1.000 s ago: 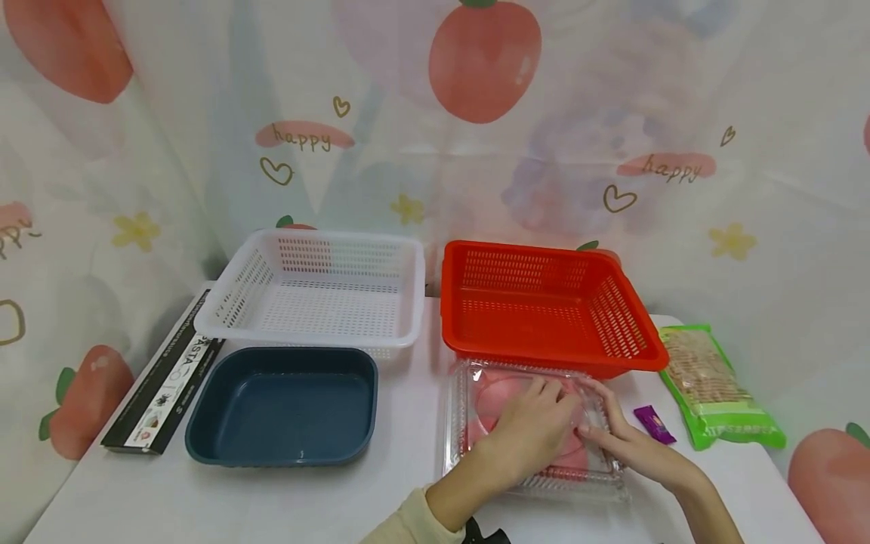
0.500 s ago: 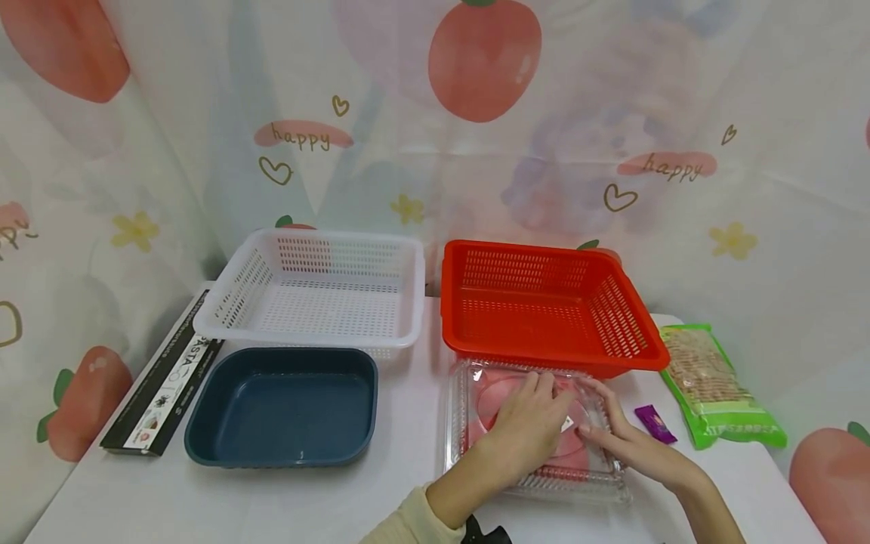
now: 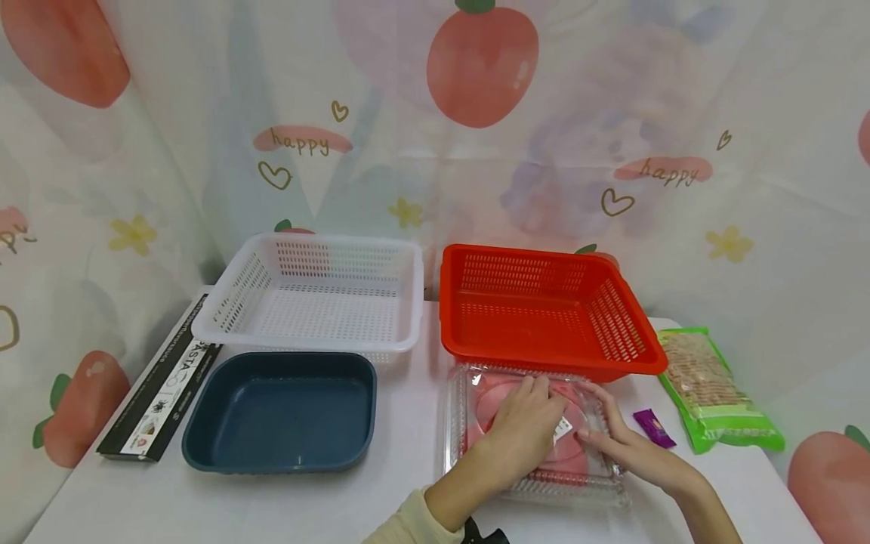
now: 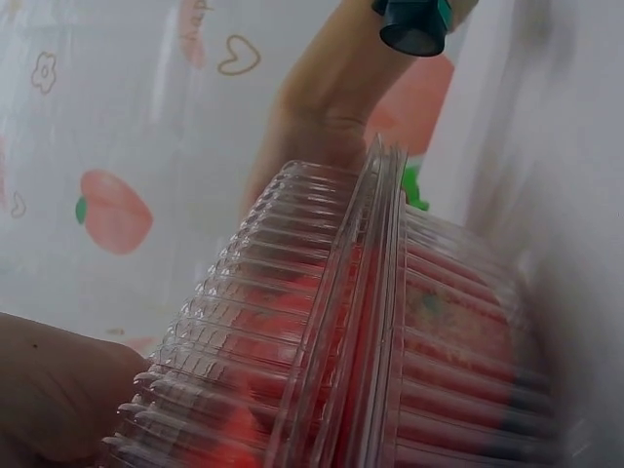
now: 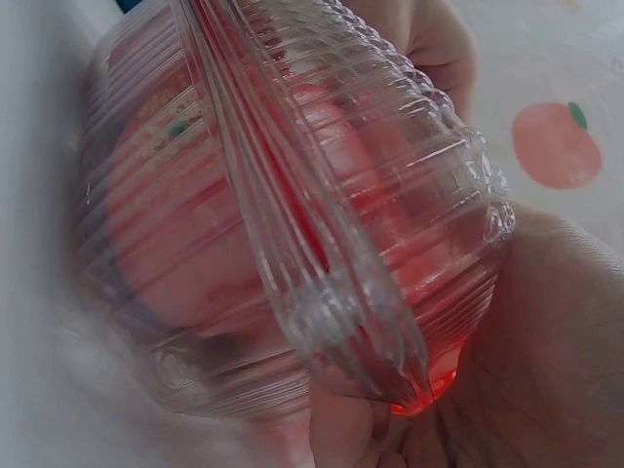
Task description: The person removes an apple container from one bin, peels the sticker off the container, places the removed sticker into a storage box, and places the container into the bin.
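Note:
A clear plastic clamshell box (image 3: 584,487) lies on the table, with round pink shapes (image 3: 492,400) visible through its lid. My left hand (image 3: 519,431) rests over the lid, fingers bent; its fingertips are hidden behind the hand. Beside it a small white label (image 3: 563,429) with dark print shows on the lid. At the right side of the box my right hand (image 3: 628,446) grips the edge, thumb on the lid and fingers around the far corner. In the left wrist view the ribbed box (image 4: 361,322) shows side-on. The right wrist view has the right hand (image 5: 546,341) against its corner.
Behind the box stands a red basket (image 3: 544,363), with a white basket (image 3: 306,338) to its left. A dark blue tray (image 3: 282,423) sits in front, beside a black pasta box (image 3: 152,408). A purple packet (image 3: 654,428) and a green food bag (image 3: 720,393) lie at right.
My left hand has shifted slightly left across the lid, and the white label beside it has come into view. The right hand keeps its place at the box's edge.

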Tool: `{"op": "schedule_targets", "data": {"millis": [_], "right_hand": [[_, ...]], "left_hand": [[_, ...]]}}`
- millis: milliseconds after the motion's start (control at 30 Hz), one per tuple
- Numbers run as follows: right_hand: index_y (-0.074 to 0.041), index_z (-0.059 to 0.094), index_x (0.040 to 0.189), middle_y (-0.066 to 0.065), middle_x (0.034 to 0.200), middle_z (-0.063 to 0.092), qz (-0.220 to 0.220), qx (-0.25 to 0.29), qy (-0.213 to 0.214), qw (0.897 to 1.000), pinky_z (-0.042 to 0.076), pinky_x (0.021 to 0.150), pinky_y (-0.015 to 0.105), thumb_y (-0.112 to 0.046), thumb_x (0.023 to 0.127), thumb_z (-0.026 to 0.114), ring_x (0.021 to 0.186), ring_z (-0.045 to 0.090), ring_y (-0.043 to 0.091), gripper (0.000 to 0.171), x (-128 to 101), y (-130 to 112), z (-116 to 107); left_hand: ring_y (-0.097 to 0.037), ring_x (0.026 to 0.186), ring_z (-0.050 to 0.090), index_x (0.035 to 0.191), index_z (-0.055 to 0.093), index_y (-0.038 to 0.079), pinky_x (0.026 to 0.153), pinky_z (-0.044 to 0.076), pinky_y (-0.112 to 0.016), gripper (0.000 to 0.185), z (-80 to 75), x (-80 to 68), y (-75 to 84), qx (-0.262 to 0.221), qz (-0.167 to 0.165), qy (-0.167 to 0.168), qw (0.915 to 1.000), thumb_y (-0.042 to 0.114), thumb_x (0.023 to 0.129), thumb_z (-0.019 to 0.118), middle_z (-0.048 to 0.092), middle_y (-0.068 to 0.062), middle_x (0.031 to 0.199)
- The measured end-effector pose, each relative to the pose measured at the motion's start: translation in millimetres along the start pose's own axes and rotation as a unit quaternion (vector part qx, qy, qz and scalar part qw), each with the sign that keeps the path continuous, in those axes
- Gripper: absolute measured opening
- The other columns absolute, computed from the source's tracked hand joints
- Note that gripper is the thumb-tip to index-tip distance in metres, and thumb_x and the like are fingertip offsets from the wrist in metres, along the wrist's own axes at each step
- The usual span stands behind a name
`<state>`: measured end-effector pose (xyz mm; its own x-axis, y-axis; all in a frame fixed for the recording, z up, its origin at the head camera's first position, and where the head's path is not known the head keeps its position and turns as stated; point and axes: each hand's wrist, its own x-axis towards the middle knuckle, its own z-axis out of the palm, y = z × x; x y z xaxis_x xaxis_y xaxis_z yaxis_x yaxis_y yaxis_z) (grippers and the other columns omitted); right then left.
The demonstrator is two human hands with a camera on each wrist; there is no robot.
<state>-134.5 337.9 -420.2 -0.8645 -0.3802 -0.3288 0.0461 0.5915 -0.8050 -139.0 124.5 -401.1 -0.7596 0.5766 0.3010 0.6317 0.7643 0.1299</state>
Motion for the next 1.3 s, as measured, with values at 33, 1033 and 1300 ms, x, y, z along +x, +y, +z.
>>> {"op": "schedule_targets", "data": {"millis": [33, 1033, 1300], "right_hand": [[-0.022, -0.008, 0.152, 0.017, 0.159, -0.013, 0.001, 0.0, 0.0, 1.0, 0.011, 0.097, 0.083, -0.032, 0.1, 0.044, 0.143, -0.015, 0.051, 0.074, 0, 0, 0], [-0.024, -0.009, 0.153, 0.017, 0.159, -0.014, 0.006, -0.005, 0.003, 1.0, 0.014, 0.097, 0.083, -0.036, 0.098, 0.046, 0.143, -0.013, 0.052, 0.078, 1, 1, 0], [-0.023, -0.009, 0.153, 0.017, 0.159, -0.012, 0.01, -0.007, 0.005, 1.0, 0.015, 0.097, 0.083, -0.037, 0.098, 0.046, 0.143, -0.012, 0.052, 0.079, -1, 1, 0]], "left_hand": [[-0.009, 0.087, 0.049, 0.104, 0.073, 0.024, 0.073, 0.044, -0.016, 0.023, 0.1, -0.2, 0.1, 0.002, 0.0, 0.001, 1.0, 0.024, 0.082, 0.077, 0.06, 0.003, 0.094], [-0.007, 0.094, 0.051, 0.105, 0.065, 0.024, 0.084, 0.045, -0.013, 0.027, -2.1, 0.5, -8.1, 0.041, 0.027, -0.031, 0.9983, 0.026, 0.081, 0.078, 0.06, 0.01, 0.106], [-0.006, 0.094, 0.053, 0.103, 0.065, 0.025, 0.089, 0.046, -0.013, 0.024, -2.1, 1.1, -8.8, 0.028, 0.034, -0.015, 0.9989, 0.026, 0.082, 0.076, 0.062, 0.011, 0.105]]}}
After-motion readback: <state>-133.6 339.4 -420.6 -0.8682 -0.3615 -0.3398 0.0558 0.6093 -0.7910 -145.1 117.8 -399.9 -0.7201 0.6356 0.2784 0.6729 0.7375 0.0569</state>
